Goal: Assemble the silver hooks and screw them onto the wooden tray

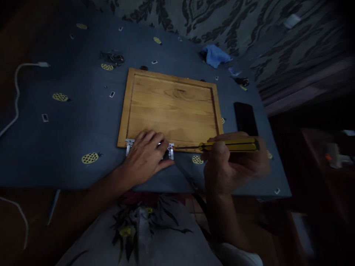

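A framed wooden panel (174,114) lies flat on the table, its near edge towards me. My left hand (145,157) presses over a silvery metal bracket (171,151) at that edge, fingers on the wood and thumb towards me. Both ends of the bracket show beside the hand; its middle is covered. In my right hand (229,166) is a screwdriver (233,145) with a yellow and black handle, held level. Its shaft points left, with the tip beside the bracket's right end. Whether the tip touches a screw I cannot tell. Motion blurs part of the right hand.
A dark phone (246,119) lies right of the panel. Behind are a blue cloth (216,56) and a dark tangled bundle (111,58). A white cable (17,88) runs along the left. The table (91,129) has a pineapple-print cover; its front edge is near my body.
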`<state>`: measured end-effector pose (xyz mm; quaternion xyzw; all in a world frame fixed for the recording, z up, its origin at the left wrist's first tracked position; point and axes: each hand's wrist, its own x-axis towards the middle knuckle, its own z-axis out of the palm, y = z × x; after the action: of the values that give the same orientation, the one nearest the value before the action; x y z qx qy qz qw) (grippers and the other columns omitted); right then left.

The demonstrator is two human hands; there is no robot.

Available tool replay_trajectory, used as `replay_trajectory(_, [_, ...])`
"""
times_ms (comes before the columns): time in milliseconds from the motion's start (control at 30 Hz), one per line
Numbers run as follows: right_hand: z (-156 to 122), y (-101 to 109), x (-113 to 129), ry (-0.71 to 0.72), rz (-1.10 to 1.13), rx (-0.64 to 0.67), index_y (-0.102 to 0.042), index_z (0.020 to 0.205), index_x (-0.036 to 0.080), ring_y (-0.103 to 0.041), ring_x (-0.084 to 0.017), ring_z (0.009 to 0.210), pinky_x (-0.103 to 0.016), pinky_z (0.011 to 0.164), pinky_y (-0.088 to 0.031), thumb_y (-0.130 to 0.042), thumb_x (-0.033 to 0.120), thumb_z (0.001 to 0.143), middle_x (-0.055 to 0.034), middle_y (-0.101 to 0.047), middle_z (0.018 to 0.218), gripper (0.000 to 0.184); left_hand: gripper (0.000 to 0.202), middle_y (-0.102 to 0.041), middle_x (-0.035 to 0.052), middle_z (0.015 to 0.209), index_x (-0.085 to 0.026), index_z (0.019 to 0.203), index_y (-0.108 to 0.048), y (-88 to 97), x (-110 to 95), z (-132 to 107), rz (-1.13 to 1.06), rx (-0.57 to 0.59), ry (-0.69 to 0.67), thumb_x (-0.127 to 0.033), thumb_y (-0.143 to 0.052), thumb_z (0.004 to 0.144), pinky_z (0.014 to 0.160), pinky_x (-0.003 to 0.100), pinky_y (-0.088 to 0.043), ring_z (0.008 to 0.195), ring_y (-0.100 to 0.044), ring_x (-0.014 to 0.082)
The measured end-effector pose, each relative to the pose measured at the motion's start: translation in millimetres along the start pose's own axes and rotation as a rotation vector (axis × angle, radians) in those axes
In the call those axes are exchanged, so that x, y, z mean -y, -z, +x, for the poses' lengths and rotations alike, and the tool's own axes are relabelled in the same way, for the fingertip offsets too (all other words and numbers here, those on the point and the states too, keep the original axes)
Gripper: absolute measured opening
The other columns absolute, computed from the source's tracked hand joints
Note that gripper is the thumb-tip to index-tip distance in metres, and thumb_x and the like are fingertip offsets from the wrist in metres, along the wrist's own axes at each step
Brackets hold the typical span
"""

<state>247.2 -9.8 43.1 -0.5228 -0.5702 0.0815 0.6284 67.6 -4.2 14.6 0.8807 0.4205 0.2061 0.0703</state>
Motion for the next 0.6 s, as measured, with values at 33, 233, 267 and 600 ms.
replay_trajectory(33, [-0.5, 0.8, -0.6, -0.004, -0.002, 0.021, -0.062, 0.081, 0.025, -0.058, -0.014, 0.053, -0.031, 0.048, -0.046, -0.076, 0.047, 0.086, 0.0023, -0.063, 0.070, 0.027, 0.040, -0.068, 0.0080, 0.102, -0.014, 0.104, -0.069, 0.1, 0.0, 0.1, 0.003, 0.000, -0.002, -0.049, -0.077, 0.088, 0.085, 0.040, -0.044, 0.099, -0.059, 0.0277])
replay_trajectory(233, [-4.1, 1.7, -3.3, -0.011, 0.044, 0.064, -0.064, 0.084, 0.024, -0.061, -0.015, 0.059, -0.031, 0.051, -0.047, -0.079, 0.039, 0.085, 0.0015, -0.065, 0.075, 0.021, 0.041, -0.068, 0.0079, 0.104, -0.014, 0.107, -0.069, 0.6, -0.3, 0.8, -0.007, 0.018, 0.000, -0.049, -0.076, 0.088, 0.087, 0.040, -0.044, 0.101, -0.058, 0.0279])
replay_trajectory(267, [-4.1, 1.4, -3.3, -0.017, 0.055, 0.071, -0.065, 0.085, 0.024, -0.061, -0.015, 0.059, -0.031, 0.052, -0.047, -0.079, 0.038, 0.085, 0.0015, -0.065, 0.075, 0.020, 0.041, -0.068, 0.0082, 0.104, -0.014, 0.107, -0.069, 0.7, -0.5, 0.8, -0.007, 0.020, 0.003, -0.049, -0.076, 0.088, 0.087, 0.040, -0.043, 0.101, -0.058, 0.0279])
replay_trajectory(600, [0.6, 1.5, -3.7, 0.053, 0.043, 0.206, -0.068, 0.084, 0.024, -0.062, -0.015, 0.063, -0.030, 0.054, -0.048, -0.080, 0.030, 0.085, 0.0015, -0.066, 0.075, 0.014, 0.041, -0.068, 0.0080, 0.104, -0.013, 0.108, -0.069, 0.1, -0.6, 0.6, -0.021, -0.008, -0.009, -0.048, -0.076, 0.089, 0.087, 0.040, -0.043, 0.101, -0.058, 0.0279])
